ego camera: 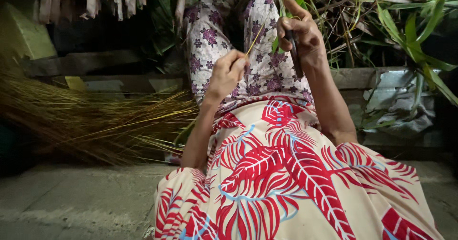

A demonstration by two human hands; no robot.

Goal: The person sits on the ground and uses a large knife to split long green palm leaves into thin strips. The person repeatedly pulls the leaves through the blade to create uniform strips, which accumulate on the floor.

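Leaf-print cloth [286, 182] below; left hand [228, 73] pinches thin stiff midrib [254, 42].

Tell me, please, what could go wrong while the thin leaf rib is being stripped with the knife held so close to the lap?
1. The dark-handled knife in the right hand sits close to the left hand; a slip might nick fingers.
2. The thin yellow-green leaf rib pinched by the left hand looks slender and could snap.
3. The dim light makes the blade edge hard to see.

Stick pile [86, 120] crowds left, green leaves [410, 35] right; lap between open
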